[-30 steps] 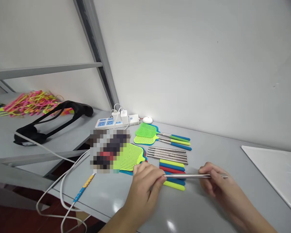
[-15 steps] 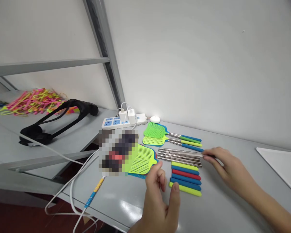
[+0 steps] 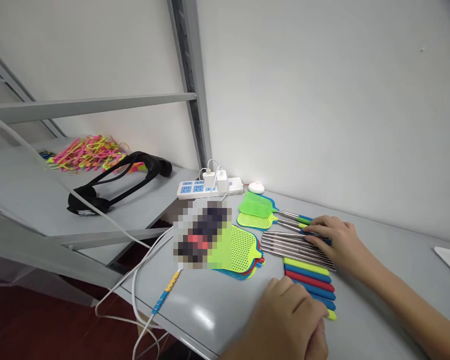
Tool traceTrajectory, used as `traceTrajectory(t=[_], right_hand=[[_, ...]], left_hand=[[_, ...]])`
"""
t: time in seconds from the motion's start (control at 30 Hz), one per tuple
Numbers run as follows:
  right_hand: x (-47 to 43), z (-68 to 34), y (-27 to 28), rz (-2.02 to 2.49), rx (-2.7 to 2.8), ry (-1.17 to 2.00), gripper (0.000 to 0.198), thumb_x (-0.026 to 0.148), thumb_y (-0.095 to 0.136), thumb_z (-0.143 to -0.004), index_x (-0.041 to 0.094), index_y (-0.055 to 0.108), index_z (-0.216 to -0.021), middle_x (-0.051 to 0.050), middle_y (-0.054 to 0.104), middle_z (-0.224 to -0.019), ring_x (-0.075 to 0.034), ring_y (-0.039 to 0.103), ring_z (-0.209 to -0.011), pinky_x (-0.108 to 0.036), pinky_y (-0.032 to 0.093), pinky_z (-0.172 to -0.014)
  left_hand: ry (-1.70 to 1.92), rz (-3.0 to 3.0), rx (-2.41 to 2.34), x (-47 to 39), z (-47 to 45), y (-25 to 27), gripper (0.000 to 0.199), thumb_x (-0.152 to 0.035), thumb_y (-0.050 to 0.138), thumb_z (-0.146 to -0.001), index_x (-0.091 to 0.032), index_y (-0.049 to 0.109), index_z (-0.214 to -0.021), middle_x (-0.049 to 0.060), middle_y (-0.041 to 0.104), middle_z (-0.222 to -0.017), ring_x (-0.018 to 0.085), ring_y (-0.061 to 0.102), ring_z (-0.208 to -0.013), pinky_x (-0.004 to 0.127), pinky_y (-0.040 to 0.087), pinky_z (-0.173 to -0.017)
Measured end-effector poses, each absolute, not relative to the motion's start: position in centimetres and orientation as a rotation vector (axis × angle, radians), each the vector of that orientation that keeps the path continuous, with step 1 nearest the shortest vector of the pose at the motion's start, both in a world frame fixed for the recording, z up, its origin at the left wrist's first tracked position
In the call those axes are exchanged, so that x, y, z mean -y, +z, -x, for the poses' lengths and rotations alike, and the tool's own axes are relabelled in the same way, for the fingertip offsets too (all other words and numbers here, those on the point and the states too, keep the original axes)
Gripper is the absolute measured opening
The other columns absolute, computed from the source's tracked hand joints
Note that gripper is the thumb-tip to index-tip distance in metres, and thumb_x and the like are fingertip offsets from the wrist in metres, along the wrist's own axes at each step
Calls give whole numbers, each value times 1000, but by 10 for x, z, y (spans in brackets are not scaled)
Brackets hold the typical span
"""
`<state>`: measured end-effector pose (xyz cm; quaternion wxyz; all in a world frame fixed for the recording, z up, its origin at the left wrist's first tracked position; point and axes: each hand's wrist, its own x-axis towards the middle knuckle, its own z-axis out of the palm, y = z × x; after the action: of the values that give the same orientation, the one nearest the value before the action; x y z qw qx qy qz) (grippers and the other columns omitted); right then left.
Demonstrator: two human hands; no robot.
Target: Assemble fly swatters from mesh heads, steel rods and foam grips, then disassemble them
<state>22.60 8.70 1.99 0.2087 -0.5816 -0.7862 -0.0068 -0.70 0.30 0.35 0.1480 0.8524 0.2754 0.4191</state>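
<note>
My right hand [image 3: 335,240] reaches over a row of metal rods [image 3: 294,247], thumb and fingertips closed at the upper rods. It partly covers the grips of the fly swatters [image 3: 257,205] behind. Nearer, my left hand [image 3: 290,315] is closed with its back toward me, its fingers curled under. Whatever those fingers hold is hidden. Beside it lies a row of coloured handle sleeves [image 3: 309,280] in lime, blue and red, partly covered by that hand. A stack of loose swatter heads [image 3: 243,250], lime on top, rests to the left of the rods.
A blurred-out patch [image 3: 202,235] covers something left of the swatter heads. Behind stand a power strip [image 3: 210,187] with chargers and a white round object [image 3: 256,188]. White cables [image 3: 135,280] hang off the table edge. A black headset-like frame [image 3: 120,182] lies on the left shelf.
The view has turned left. My left hand has gone from open with thumb apart to closed, moving over beside the sleeves. My right hand has moved farther over the rods and swatter grips.
</note>
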Motion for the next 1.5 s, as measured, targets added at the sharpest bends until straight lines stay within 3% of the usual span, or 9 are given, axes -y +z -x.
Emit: traceTrajectory(t=[0.73, 1.03, 1.33, 1.5], right_hand=[[-95, -222, 25, 1704, 2071, 74, 30, 35, 37, -100, 28, 66, -106, -6, 64, -110, -24, 58, -102, -41, 36, -85], [-149, -200, 30, 1661, 2193, 106, 27, 43, 48, -94, 27, 69, -100, -6, 66, -104, -24, 61, -96, -38, 39, -81], [-154, -180, 31, 1581, 2281, -56, 22, 29, 43, -95, 19, 62, -91, -9, 67, -93, -26, 58, -90, -43, 35, -88], [-137, -184, 64, 1668, 2098, -109, 27, 34, 33, -99, 17, 51, -110, -6, 65, -77, -22, 58, -66, -33, 40, -63]], left_hand=[[1117, -2408, -756, -6, 8, 18, 19, -6, 47, -79, -20, 50, -92, 3, 56, -78, 18, 45, -71, 32, 30, -62], [1202, -2448, -757, -6, 6, 11, 18, -7, 50, -76, -20, 52, -88, 3, 56, -74, 17, 45, -68, 32, 29, -60], [1280, -2406, -756, -5, 6, 10, 18, -10, 52, -74, -20, 53, -89, 3, 57, -73, 17, 46, -66, 32, 30, -59], [1379, -2250, -727, 0, 13, 22, 21, -8, 51, -77, -21, 52, -93, 3, 59, -78, 18, 50, -70, 34, 37, -64]])
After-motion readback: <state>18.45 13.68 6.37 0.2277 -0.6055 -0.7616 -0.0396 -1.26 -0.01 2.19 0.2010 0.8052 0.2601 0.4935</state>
